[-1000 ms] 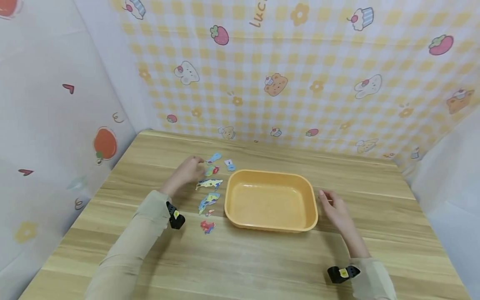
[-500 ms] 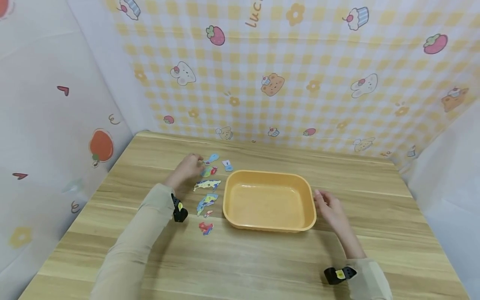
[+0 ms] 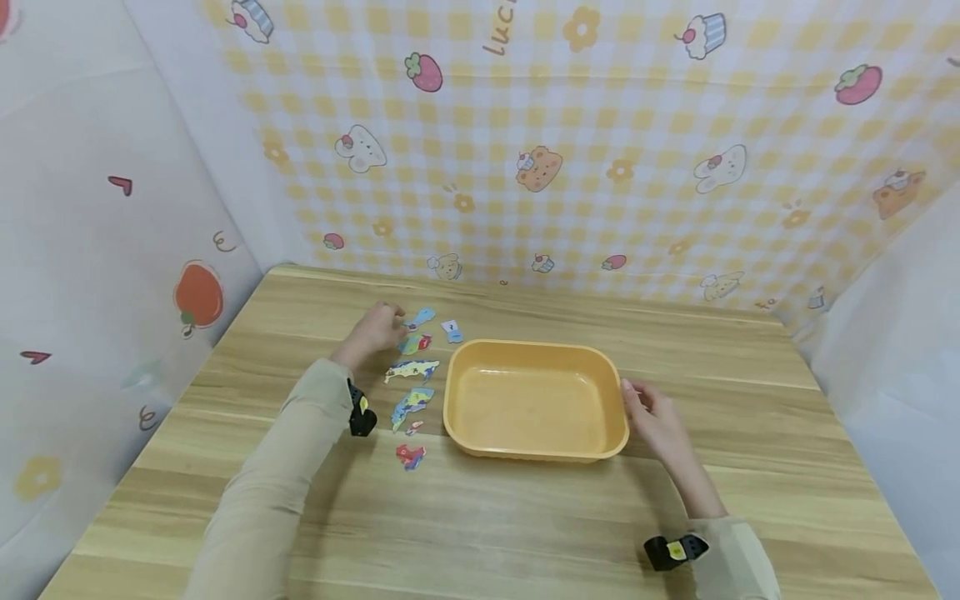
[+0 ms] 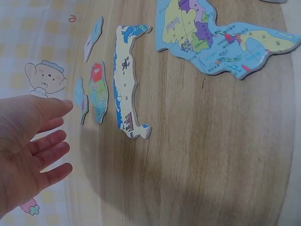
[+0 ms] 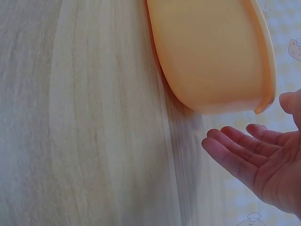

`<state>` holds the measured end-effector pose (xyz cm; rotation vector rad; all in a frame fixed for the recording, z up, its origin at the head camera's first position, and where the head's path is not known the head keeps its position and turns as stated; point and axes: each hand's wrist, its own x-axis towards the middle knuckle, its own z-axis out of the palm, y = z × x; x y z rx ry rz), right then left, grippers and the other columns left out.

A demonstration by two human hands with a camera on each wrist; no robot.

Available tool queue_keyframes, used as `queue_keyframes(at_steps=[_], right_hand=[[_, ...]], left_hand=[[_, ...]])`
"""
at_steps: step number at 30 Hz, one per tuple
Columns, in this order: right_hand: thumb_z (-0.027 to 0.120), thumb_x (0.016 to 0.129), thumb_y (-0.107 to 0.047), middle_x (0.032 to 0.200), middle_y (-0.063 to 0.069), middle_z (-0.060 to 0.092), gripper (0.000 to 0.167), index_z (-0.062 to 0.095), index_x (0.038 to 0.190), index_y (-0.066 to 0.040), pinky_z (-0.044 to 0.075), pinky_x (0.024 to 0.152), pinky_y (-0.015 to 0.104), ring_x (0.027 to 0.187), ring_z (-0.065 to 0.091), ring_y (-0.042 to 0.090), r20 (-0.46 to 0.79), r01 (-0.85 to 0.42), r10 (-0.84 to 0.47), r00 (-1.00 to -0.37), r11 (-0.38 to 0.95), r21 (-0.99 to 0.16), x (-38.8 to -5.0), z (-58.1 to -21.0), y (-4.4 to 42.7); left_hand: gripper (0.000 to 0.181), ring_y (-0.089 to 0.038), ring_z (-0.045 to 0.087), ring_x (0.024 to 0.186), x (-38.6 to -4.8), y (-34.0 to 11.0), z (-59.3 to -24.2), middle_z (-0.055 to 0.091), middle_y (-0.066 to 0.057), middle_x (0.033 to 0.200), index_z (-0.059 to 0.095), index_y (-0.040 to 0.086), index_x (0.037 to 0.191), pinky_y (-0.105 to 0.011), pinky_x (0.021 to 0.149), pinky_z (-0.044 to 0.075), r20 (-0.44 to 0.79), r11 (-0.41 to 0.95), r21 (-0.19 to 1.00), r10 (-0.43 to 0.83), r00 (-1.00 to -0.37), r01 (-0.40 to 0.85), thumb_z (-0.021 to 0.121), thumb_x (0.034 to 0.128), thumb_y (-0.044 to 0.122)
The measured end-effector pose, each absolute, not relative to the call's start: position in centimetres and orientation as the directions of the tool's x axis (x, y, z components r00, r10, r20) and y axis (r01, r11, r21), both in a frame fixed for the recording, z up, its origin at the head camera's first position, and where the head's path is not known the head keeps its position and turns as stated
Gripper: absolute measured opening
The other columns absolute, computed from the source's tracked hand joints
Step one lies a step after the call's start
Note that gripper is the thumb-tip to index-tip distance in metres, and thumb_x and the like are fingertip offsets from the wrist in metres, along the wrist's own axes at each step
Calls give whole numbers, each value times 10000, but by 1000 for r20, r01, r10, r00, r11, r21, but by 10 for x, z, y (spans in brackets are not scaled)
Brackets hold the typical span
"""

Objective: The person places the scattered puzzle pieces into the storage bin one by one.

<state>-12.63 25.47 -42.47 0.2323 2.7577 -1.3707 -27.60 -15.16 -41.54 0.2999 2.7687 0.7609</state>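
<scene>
In the head view, several flat map-like puzzle pieces lie in a rough column on the table, among them a cream-and-blue piece (image 3: 412, 370) and a red one (image 3: 410, 455). My left hand (image 3: 375, 328) is beside the upper pieces, nearest a light blue piece (image 3: 422, 317). The left wrist view shows the left hand (image 4: 28, 146) with relaxed, spread fingers and nothing held. A yellow-orange tray (image 3: 536, 454) stands right of the pieces. At its right wall is my right hand (image 3: 660, 421); in the right wrist view that hand (image 5: 268, 160) has extended fingers, just off the tray (image 5: 216, 56).
A wooden table (image 3: 480, 533) carries everything. Behind it hangs a yellow checked cloth (image 3: 495, 125) with printed figures, and a white printed cloth (image 3: 90, 275) hangs at the left. Black wrist cameras are strapped at both sleeves.
The right hand has come closer to the tray's right wall. The left hand has shifted only slightly near the upper pieces. The whole head view has drifted a little.
</scene>
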Motion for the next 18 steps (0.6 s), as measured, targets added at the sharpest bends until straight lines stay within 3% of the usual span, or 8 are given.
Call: queue_keyframes(at_steps=[4,10,18], right_hand=[[383,956,-419,1127,323,572,600,413,1284,83,539,642,225,880,635,260,-118,153,98,-988,563,-812,-126,-424,253],[427,948,-395,1073,308,600,561,414,1292,48,529,575,229,748,634,168,-94,136,104,-990,540,-831,-126,-426,251],[430,950,-381,1113,318,584,533,417,1294,25,528,578,216,815,646,191,-87,140,126,-988,521,-842,-121,-427,249]], left_hand=[[425,-416,419,1187,-280,-151,-414,416,-295,1284,432,-106,1259,-514,1014,363,-187,846,516,268,-945,138,514,899,105],[435,-419,426,1178,-288,-148,-417,432,-297,1271,417,-113,1265,-497,1015,371,-178,841,523,271,-946,143,520,891,84],[441,-413,456,1155,-291,-143,-423,449,-291,1252,413,-118,1266,-471,1005,398,-202,839,524,291,-935,147,537,902,97]])
